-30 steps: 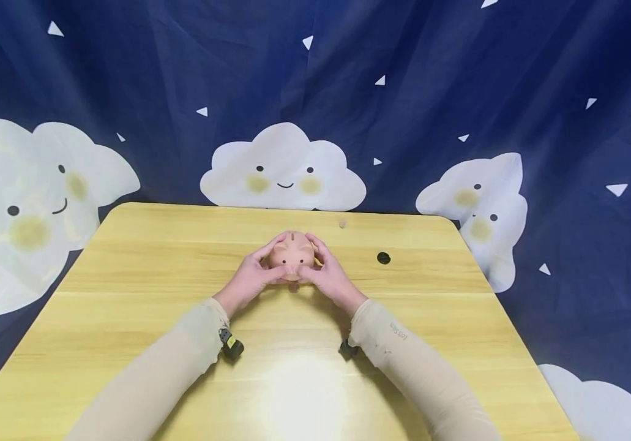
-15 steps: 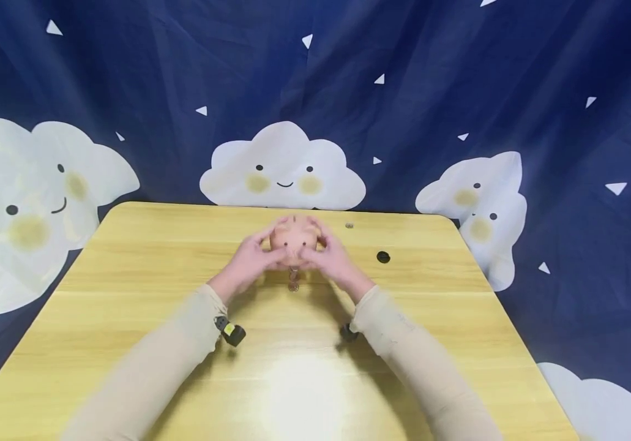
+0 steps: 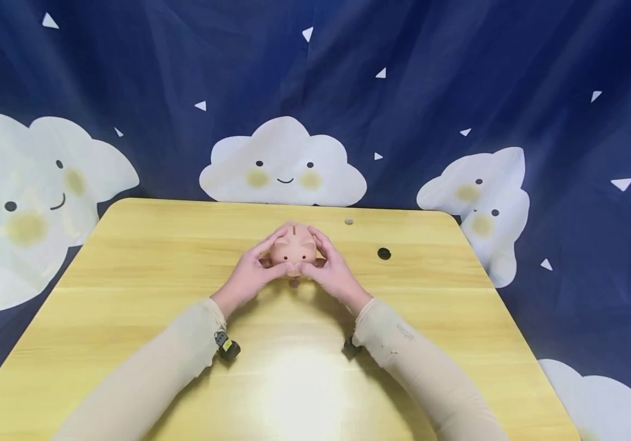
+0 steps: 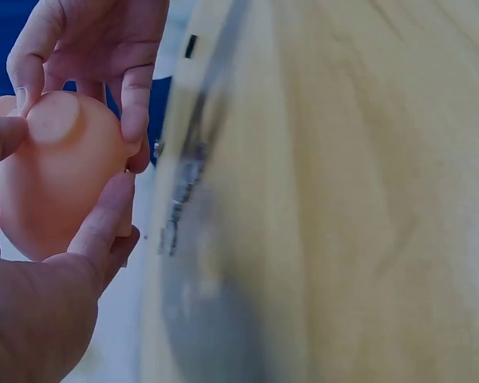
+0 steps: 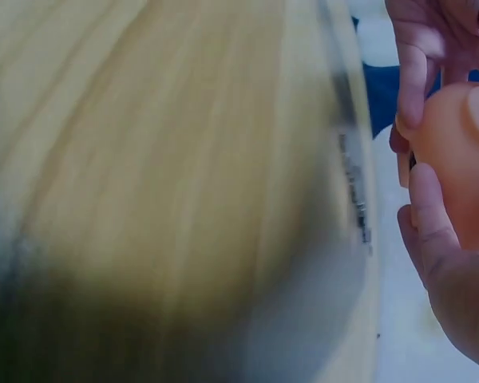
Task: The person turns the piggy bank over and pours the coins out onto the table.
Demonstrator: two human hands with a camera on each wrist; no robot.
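Note:
A pink piggy bank with a slot on top is gripped from both sides by my two hands. My left hand curls round its left side and my right hand round its right, thumbs near the snout. Both wrist views show the piggy bank held above the table, with a gap beneath it. Under it lie several coins, seen edge-on; some coins also peek out in front in the head view. The underside is mostly hidden by fingers.
On the wooden table, a small black round cap lies right of the hands. A lone coin is near the back edge. Behind the table hangs a dark blue curtain with clouds.
Both hands moved the piggy bank up, then back down in the head view. The coin near the back edge shifted slightly right and came to rest. More coins show around the piggy bank.

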